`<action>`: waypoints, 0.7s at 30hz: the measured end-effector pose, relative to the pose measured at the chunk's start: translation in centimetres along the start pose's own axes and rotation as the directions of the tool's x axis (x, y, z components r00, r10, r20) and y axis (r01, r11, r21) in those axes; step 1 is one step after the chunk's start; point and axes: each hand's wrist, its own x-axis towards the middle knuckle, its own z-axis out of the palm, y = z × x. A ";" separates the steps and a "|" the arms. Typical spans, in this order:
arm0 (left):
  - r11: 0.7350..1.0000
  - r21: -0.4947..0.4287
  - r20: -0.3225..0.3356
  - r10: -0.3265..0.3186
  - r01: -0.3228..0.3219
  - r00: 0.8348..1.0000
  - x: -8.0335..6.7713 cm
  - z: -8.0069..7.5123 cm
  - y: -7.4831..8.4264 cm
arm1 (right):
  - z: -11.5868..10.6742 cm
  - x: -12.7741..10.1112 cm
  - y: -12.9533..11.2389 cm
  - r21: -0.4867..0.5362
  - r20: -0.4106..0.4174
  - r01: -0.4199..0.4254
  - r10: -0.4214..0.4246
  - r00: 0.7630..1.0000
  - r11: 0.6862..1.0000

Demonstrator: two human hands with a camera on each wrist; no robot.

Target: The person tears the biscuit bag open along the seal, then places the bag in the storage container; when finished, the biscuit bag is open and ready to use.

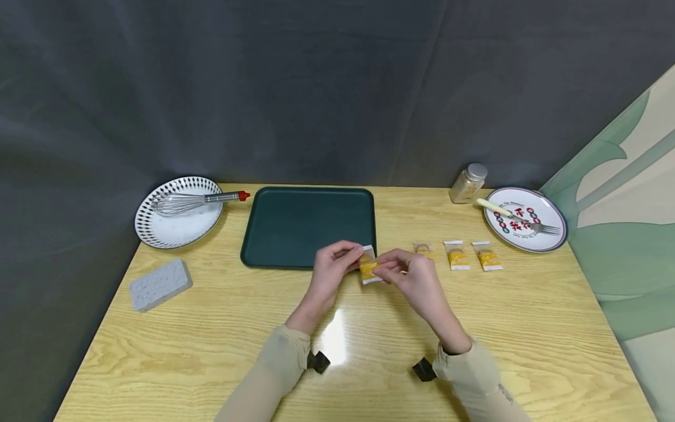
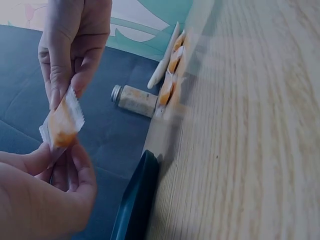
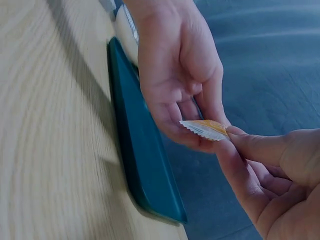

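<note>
Between my two hands, above the table in front of the tray, is a small wrapped snack packet (image 1: 368,266), clear and yellow with white crimped ends. My left hand (image 1: 333,266) pinches it by one side between thumb and fingers. The opposite side is pinched by my right hand (image 1: 408,275). In the left wrist view the packet (image 2: 64,124) shows an orange filling and a jagged edge; from the right wrist the packet (image 3: 207,128) appears nearly edge-on. The dark green tray (image 1: 311,225) lies just beyond my left hand.
Right of my hands lie a small clear packet (image 1: 422,248) and two yellow packets (image 1: 457,256). Behind them stand a seasoning jar (image 1: 468,184) and a plate (image 1: 554,231) with a fork (image 1: 495,206). At left are a patterned plate (image 1: 179,231), a whisk (image 1: 216,198) and a grey sponge (image 1: 160,285).
</note>
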 end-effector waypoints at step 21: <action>0.987 0.156 0.077 0.012 -0.024 0.997 -0.4 -1.6 0.3 | 0.8 1.8 -0.3 0.020 0.027 0.045 -0.045 0.999 0.999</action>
